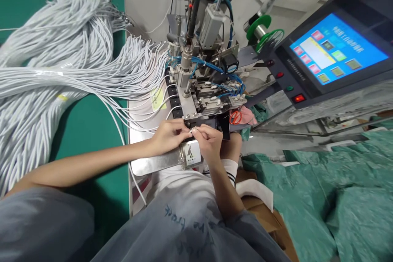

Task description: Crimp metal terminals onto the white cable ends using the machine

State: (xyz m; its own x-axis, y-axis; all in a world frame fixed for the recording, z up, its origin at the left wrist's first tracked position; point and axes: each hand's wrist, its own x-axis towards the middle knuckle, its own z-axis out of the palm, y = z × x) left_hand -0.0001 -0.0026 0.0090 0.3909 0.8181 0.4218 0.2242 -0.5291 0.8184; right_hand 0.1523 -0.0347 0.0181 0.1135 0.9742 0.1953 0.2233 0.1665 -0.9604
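My left hand (170, 135) and my right hand (210, 142) meet at the front edge of the wire machine (190, 106). Between their fingertips is the thin end of a white cable (191, 130), pinched from both sides; the tip itself is too small to make out. Just behind my fingers, several white cables run into the black slots (175, 101) along the machine's left side. Below my hands sits a small white labelled box (193, 153), wrapped in clear tape.
Thick bundles of white cables (39, 45) cover much of the green table (92, 118) at left. A touchscreen panel (337, 49) stands at right, near a green spool (262, 32). Orange-handled scissors (236, 117) lie by a pink cloth (248, 115). Green sheeting (322, 188) spreads at lower right.
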